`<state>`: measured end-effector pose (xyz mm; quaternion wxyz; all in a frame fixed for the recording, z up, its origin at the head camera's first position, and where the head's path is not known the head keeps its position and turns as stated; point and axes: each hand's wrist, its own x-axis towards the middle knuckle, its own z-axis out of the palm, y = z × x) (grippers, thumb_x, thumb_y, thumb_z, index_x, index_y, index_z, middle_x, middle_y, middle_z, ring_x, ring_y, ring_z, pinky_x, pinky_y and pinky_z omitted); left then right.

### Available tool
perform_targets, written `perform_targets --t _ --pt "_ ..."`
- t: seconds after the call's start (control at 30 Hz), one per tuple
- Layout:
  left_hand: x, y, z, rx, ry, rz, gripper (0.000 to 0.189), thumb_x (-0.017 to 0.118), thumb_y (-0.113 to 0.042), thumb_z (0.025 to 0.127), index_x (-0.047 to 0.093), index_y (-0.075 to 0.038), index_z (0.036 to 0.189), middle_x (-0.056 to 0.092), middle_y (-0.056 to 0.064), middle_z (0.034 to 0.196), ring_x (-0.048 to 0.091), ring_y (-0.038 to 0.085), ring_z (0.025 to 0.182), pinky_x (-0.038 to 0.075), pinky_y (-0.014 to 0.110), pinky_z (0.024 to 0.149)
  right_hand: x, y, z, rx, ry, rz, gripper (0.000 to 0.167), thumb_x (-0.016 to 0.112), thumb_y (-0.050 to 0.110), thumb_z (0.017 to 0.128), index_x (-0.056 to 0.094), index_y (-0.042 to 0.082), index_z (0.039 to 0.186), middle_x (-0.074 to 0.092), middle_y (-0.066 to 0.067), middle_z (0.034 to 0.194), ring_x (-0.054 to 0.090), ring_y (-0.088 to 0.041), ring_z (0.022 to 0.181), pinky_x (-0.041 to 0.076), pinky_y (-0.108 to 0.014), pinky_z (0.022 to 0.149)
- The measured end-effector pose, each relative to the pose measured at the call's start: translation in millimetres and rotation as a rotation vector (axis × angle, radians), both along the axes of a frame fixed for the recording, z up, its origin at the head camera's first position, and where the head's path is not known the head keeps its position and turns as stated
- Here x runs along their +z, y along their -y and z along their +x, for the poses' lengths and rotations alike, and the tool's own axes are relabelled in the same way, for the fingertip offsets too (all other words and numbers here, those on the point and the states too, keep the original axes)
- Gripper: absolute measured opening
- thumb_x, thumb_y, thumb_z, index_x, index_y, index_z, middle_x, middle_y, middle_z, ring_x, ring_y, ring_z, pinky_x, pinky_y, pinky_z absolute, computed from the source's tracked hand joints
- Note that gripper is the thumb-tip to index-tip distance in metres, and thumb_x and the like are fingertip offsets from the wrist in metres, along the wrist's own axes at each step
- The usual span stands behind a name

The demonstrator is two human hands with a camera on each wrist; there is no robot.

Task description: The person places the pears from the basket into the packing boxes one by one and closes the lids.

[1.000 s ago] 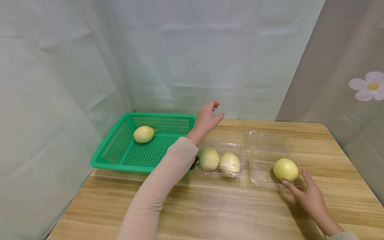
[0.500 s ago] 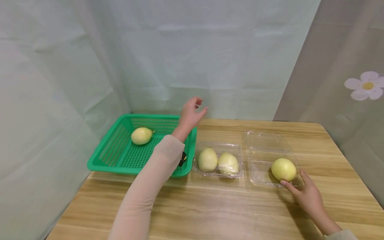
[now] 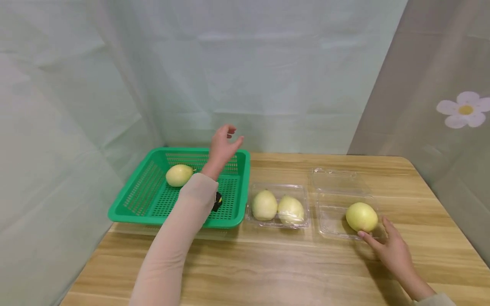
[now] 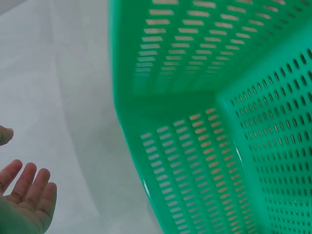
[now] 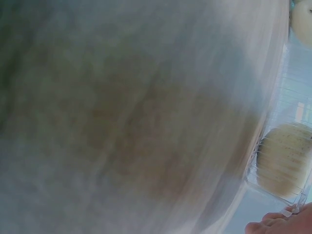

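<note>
My left hand (image 3: 225, 146) hangs over the back of the green plastic basket (image 3: 245, 191), holding nothing, its fingers loosely bent and thumb apart. In the left wrist view its fingertips (image 4: 35, 187) show beside the basket rim. A pale yellow pear (image 3: 179, 175) lies at the basket's back left. On the right, my right hand (image 3: 394, 250) rests at the front right corner of an open clear plastic box (image 3: 331, 212), thumb at the front rim and index finger at the side. Inside that box a yellow-green pear (image 3: 361, 217) lies on the right, close to my thumb.
Between basket and open box stands another clear box (image 3: 278, 187) with two pears (image 3: 264, 205) under clear plastic. The open box's lid (image 3: 337, 179) lies folded back. Behind the wooden table (image 3: 268, 263) hang pale curtains (image 3: 268, 76). A black wrist strap (image 3: 217, 202) shows at my left sleeve.
My left hand has moved left, from above the gap beside the basket to over the basket. My right hand and the pear beside it have stayed in place.
</note>
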<state>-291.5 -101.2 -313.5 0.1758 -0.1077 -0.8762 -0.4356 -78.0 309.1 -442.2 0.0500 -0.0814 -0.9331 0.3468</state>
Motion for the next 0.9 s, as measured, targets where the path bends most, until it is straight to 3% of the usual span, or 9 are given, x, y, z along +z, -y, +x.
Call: perform_targets --t 0.47,0.73,0.9 --pt "-18.6 31.9 -9.9 0.082 -0.018 0.004 0.048 0.068 -0.031 0.087 0.054 -0.001 0.122 0.056 0.017 0.120 0.051 0.033 0.112 0.043 0.044 0.095 -3.1 -6 1.6 -0.008 0.001 0.023 0.096 0.063 0.042 0.089 0.010 -0.019 0.142 0.014 -0.044 0.142 0.018 -0.062 0.128 0.022 -0.071 0.100" --pt "-35.7 51.5 -15.5 0.121 -0.002 -0.011 0.053 0.068 -0.034 0.087 0.052 -0.003 0.126 0.052 0.018 0.126 0.048 0.035 0.115 0.042 0.048 0.096 -4.2 -9 1.9 0.013 0.014 0.015 0.098 0.063 0.042 0.089 0.007 -0.019 0.142 0.011 -0.045 0.143 0.015 -0.063 0.129 0.021 -0.071 0.100" --pt "-41.2 62.0 -15.8 0.169 0.007 0.062 0.057 0.068 -0.033 0.087 0.048 -0.002 0.130 0.045 0.020 0.131 0.043 0.034 0.118 0.039 0.048 0.098 -4.2 -10 1.8 0.014 0.040 0.006 0.099 0.062 0.043 0.089 0.005 -0.018 0.142 0.009 -0.044 0.144 0.013 -0.062 0.130 0.020 -0.071 0.100"
